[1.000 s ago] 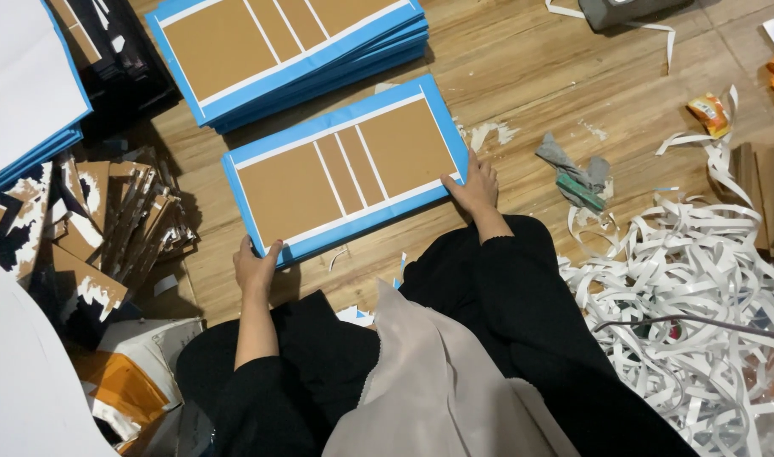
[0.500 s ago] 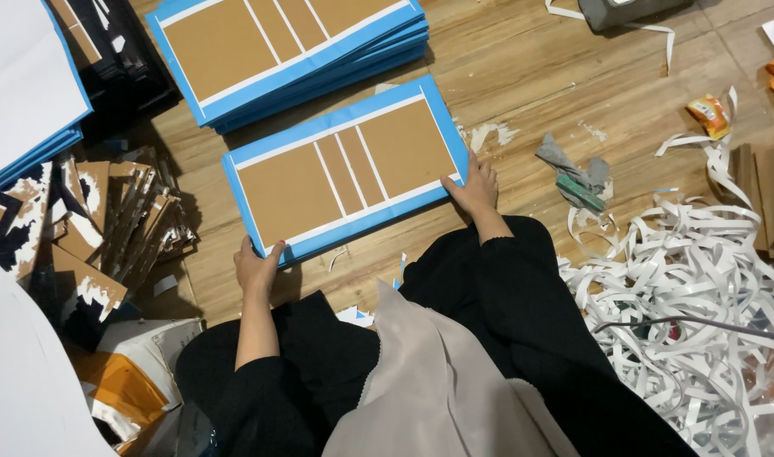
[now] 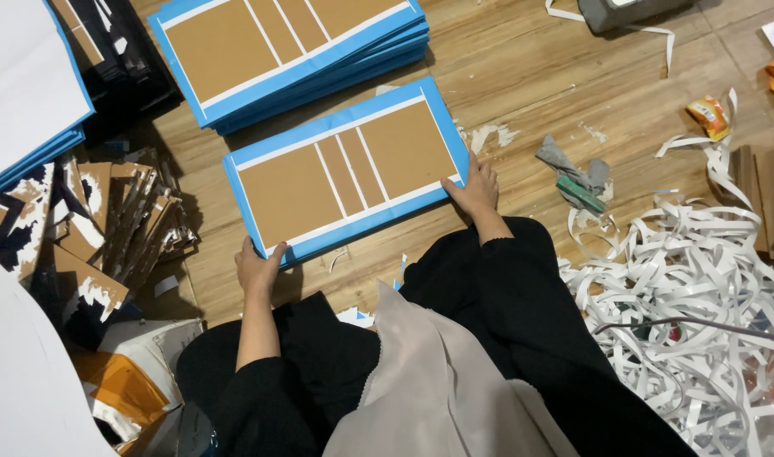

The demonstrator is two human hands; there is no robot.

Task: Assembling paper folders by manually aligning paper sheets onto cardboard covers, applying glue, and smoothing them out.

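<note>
Head view shows the blue-edged cover board [image 3: 346, 169] lying flat on the wooden floor [image 3: 522, 68], centre of the frame. My left hand [image 3: 258, 269] pinches its lower left corner; my right hand [image 3: 476, 190] presses the lower right corner with fingers spread. I judge it stiff, light and easily creased, so the edges are the best hold.

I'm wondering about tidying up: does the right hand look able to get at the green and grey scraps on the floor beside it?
Probably yes: the right hand rests on the blue-edged board's corner, and bare wooden floor separates it from the scraps.
</note>
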